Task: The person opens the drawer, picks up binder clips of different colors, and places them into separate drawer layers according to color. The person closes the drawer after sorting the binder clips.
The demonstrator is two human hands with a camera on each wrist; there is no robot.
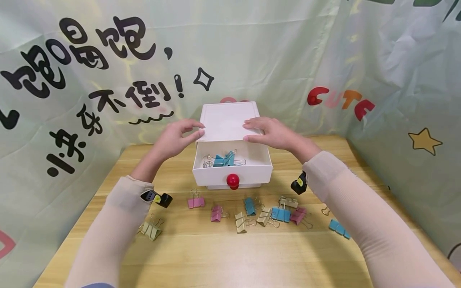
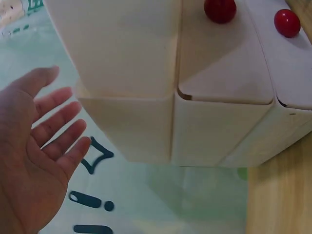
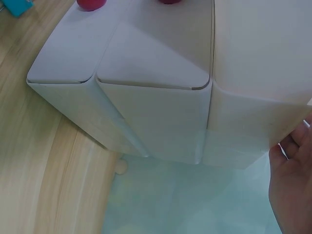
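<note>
A white drawer box [image 1: 227, 120] stands at the back of the table, its upper drawer [image 1: 209, 176] pulled out. Blue binder clips [image 1: 225, 159] with silver wire handles lie inside that drawer, and a red knob [image 1: 233, 181] sits on its front. My left hand [image 1: 177, 138] is at the left edge of the box top, thumb and fingers spread; the left wrist view shows its fingers [image 2: 61, 126] loosely extended beside the white side. My right hand [image 1: 273, 133] rests on the right part of the top with fingers apart. Its fingers [image 3: 292, 146] appear at the box edge in the right wrist view.
Before the box, several loose binder clips lie scattered on the wooden table [image 1: 201, 256]: pink [image 1: 196, 203], blue [image 1: 281, 215] and cream [image 1: 151, 231]. Another blue clip [image 1: 339, 229] lies near my right sleeve. A printed cloth [image 1: 281, 52] hangs behind and at both sides.
</note>
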